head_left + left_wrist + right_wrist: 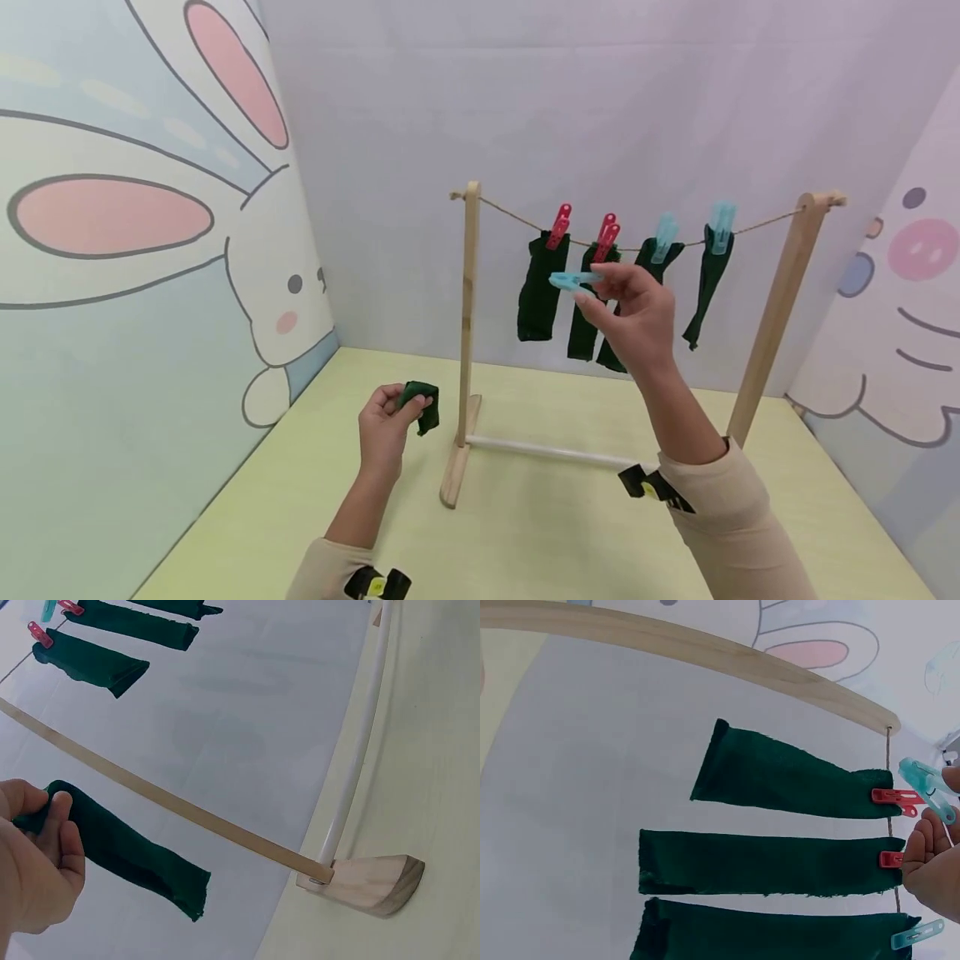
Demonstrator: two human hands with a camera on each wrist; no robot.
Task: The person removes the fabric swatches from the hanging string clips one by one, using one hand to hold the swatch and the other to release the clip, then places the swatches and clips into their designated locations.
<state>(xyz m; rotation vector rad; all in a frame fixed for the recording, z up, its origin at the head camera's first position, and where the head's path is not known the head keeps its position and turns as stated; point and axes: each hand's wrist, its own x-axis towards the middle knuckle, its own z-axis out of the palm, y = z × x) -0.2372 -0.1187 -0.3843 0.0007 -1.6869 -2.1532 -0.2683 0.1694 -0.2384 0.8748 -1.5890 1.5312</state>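
In the head view my left hand (pixel 382 429) pinches a dark green strip of cloth (pixel 428 414) between thumb and fingers, low and left of the drying rack. The left wrist view shows that cloth (pixel 142 851) hanging down from the fingertips. Thumb and fingers of my right hand (pixel 637 312) pinch a light blue clothespin (pixel 567 281) in front of the hanging cloths; in the right wrist view the clothespin (pixel 922 780) overlaps the line. Green cloths (pixel 542 292) hang from the line (pixel 513 216), held by red clothespins (pixel 558 227) and light blue clothespins (pixel 723 229).
Wooden posts, left (pixel 468 317) and right (pixel 780 308), carry the line. A white bar (pixel 547 451) joins them low down, and the left foot (pixel 453 475) stands on the pale yellow table (pixel 525 542). Walls with cartoon animals (pixel 277 275) flank both sides.
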